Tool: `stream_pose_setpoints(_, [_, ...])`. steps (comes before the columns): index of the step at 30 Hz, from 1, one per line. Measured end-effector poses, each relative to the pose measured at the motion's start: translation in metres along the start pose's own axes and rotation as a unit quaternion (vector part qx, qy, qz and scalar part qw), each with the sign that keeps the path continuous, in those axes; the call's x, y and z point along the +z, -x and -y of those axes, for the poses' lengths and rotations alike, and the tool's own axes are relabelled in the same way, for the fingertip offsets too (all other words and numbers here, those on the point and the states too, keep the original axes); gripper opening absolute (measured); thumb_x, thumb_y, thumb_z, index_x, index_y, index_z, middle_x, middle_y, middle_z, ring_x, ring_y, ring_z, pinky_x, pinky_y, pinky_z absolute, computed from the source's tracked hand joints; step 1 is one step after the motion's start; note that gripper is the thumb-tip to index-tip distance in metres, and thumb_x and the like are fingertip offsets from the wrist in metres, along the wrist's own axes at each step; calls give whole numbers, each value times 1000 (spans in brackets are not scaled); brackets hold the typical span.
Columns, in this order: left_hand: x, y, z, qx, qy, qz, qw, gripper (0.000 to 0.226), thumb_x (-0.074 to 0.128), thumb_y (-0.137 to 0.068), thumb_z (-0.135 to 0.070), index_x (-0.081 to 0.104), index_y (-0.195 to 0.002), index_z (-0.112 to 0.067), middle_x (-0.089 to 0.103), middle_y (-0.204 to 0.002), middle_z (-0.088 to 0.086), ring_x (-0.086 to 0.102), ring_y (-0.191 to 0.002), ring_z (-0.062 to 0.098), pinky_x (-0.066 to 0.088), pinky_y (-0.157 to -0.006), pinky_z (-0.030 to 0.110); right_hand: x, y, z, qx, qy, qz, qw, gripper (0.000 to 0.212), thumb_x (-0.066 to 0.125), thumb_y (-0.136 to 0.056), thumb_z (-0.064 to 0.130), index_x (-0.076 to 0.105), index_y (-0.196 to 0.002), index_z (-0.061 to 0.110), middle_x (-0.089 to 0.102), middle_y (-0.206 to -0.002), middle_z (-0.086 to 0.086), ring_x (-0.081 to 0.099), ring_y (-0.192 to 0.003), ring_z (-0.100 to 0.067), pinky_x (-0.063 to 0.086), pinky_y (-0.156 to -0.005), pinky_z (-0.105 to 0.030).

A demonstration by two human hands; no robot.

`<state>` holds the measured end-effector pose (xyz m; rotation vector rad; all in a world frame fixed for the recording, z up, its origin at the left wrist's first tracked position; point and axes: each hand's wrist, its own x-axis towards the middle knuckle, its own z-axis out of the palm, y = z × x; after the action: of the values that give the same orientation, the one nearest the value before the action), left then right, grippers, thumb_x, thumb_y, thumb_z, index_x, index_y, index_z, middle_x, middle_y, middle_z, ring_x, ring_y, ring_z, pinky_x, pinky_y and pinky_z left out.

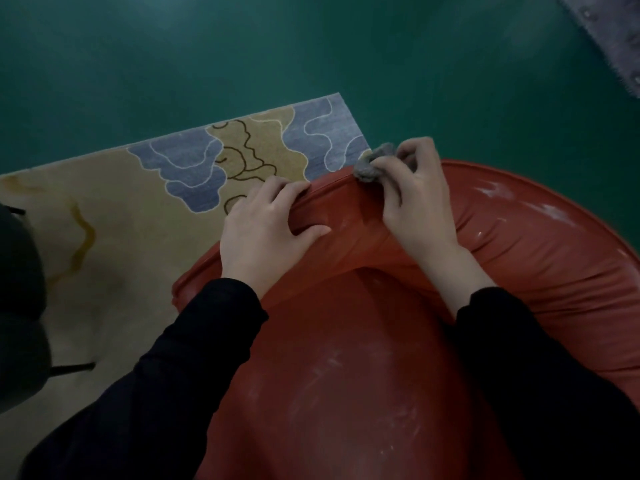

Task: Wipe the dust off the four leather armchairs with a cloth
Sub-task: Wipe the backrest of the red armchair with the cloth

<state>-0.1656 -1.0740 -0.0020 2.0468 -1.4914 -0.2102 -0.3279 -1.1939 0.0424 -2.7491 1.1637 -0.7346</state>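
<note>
Cloth pinched on the chair's rim, other hand bracing.

The right hand [415, 202] has its fingers curled tight round a bunched grey cloth [371, 167], pressed on the rim of the red chair [346, 375]. Just left of that grip, the left hand [263, 226] clamps the rim, fingers over and thumb inside, likely to keep the leather taut. Dust streaks [498, 197] lie well right of the grip, unwiped. Beyond it are the rug [121, 220] and green floor [311, 46]; nothing seems to block the wipe.

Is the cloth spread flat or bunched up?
Bunched up: the cloth is a small grey wad that the right hand pinches against the armchair rim.
</note>
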Motion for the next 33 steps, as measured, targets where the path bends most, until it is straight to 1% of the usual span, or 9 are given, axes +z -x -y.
stream_pose_setpoints(4, [1,0,1,1,-4,-1,1000,62,67,-77,-61,61,-127,-24,59,-117,-6,59,-104,18,50,-81,37,10,8,18,-46,-31,45,997,16,57,-88,-2,67,-100,0,50,-99,-20,52,-86,-30,47,-71,-35])
stream_pose_setpoints(9, [1,0,3,6,2,2,1000,63,66,-78,-62,60,-128,-24,59,-118,-6,58,-107,17,49,-85,36,8,7,-2,-51,21,50,997,23,55,-83,-8,66,-101,0,50,-97,-21,51,-86,-34,48,-72,-42])
stream_pose_setpoints(13, [2,0,3,11,2,-1,1000,62,66,-79,-61,60,-128,-23,60,-118,-5,58,-107,17,49,-85,36,2,7,-2,18,13,10,1000,20,57,-82,-8,68,-97,1,49,-96,-20,50,-87,-32,47,-75,-37])
stream_pose_setpoints(18, [3,0,3,16,-9,-16,1000,61,68,-78,-58,62,-126,-21,61,-114,-4,60,-104,19,48,-81,35,11,12,21,-55,-34,47,997,17,59,-85,-5,67,-100,-1,51,-98,-20,53,-89,-32,43,-78,-31])
stream_pose_setpoints(20, [3,1,3,14,-5,-17,1000,61,69,-78,-59,62,-126,-21,62,-114,-4,60,-105,18,49,-82,34,8,13,6,-34,-14,41,998,17,58,-86,-3,67,-100,1,50,-98,-20,53,-89,-33,45,-79,-34])
stream_pose_setpoints(24, [2,2,2,7,-1,-15,1000,61,68,-78,-60,62,-126,-24,62,-115,-5,60,-106,16,48,-82,33,-6,9,-16,83,6,-11,996,15,56,-86,1,68,-95,1,49,-98,-21,53,-90,-34,46,-82,-35])
stream_pose_setpoints(26, [2,2,1,8,-5,-17,1000,61,69,-78,-60,62,-126,-24,62,-114,-5,60,-104,18,49,-81,34,-3,7,-4,60,-20,-11,998,13,59,-86,3,69,-95,1,49,-99,-20,54,-91,-32,44,-83,-30])
stream_pose_setpoints(29, [2,2,1,10,-10,-21,1000,59,70,-77,-58,63,-125,-24,62,-112,-4,61,-101,19,48,-78,34,10,10,23,-20,-59,37,997,17,66,-84,6,67,-100,0,50,-99,-18,54,-91,-30,46,-82,-32])
stream_pose_setpoints(33, [1,2,2,12,-8,-17,1000,60,67,-77,-61,62,-126,-26,60,-112,-6,60,-101,17,49,-76,35,14,10,15,-4,-52,22,998,14,67,-85,8,69,-96,1,51,-95,-18,54,-86,-31,47,-74,-34])
